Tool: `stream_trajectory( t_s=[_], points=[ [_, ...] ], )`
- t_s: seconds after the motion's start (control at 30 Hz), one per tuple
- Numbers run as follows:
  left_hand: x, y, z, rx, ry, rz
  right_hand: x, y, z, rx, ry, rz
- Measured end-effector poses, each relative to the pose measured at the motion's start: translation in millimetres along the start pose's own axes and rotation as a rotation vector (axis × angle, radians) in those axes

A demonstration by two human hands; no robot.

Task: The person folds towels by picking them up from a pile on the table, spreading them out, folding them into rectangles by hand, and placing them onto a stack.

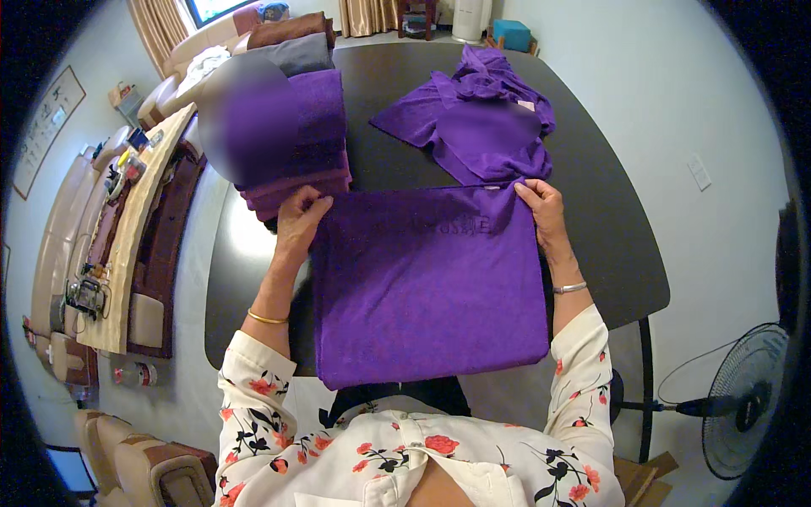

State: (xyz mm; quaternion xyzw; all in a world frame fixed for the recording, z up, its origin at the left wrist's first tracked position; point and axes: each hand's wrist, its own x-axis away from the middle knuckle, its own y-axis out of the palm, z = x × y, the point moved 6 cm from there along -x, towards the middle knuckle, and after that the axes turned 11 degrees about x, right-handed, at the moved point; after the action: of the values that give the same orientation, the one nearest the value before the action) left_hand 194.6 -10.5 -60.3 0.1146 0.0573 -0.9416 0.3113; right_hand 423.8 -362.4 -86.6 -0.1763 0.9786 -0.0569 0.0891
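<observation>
A folded purple towel (pixel 431 291) is stretched between my hands, its lower edge reaching past the near edge of the dark table (pixel 595 253). My left hand (pixel 301 218) pinches the towel's upper left corner, and my right hand (pixel 543 206) pinches the upper right corner. The towel bears dark lettering near its top. Beyond my left hand stands a stack of folded purple towels (pixel 320 120), partly blurred, with a grey towel (pixel 294 54) and a brown towel (pixel 288 30) behind. A crumpled heap of purple cloth (pixel 488 127) lies beyond the held towel, towards the right.
A standing fan (pixel 744 402) is at the right, beside the table's metal leg (pixel 645 380). Left of the table are a long light-topped coffee table (pixel 123 266) with various items and beige sofas (pixel 57 234). A plastic bottle (pixel 136 374) lies on the floor.
</observation>
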Motion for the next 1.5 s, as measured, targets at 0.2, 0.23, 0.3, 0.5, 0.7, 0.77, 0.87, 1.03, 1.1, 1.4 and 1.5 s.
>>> stream_trajectory(
  t_s=[0.2, 0.23, 0.3, 0.5, 0.7, 0.77, 0.87, 1.03, 1.1, 1.4, 1.5],
  points=[
    [-3, -7, -3, 0.062, 0.028, 0.075, -3, -4, -1, -0.154, 0.021, -0.048],
    [-5, -11, -6, 0.063, 0.031, 0.075, -3, -3, -2, -0.198, 0.006, -0.055],
    [-8, -12, -3, 0.067, 0.092, 0.038, -3, -3, -5, -0.238, -0.011, -0.058],
    [1, -1, 22, 0.004, 0.205, 0.031, 5, -21, -6, -0.182, -0.161, 0.060],
    [30, -24, 83, 0.060, 0.258, -0.292, 54, -28, -72, -0.300, -0.166, -0.087],
    [40, -40, 137, -0.013, 0.331, -0.202, 89, -33, -137, -0.194, -0.289, -0.003],
    [57, -44, 183, 0.000, 0.397, -0.072, 122, -37, -198, -0.059, -0.361, 0.052],
    [61, -67, 219, -0.144, 0.428, -0.030, 125, -54, -224, -0.107, -0.409, 0.009],
    [62, -73, 241, -0.256, 0.504, -0.029, 137, -55, -241, -0.013, -0.481, 0.011],
    [48, -68, 277, -0.294, 0.557, -0.033, 127, -68, -284, 0.353, -0.550, 0.133],
    [23, -60, 284, -0.354, 0.575, -0.063, 103, -68, -295, 0.518, -0.626, 0.187]
  ],
)
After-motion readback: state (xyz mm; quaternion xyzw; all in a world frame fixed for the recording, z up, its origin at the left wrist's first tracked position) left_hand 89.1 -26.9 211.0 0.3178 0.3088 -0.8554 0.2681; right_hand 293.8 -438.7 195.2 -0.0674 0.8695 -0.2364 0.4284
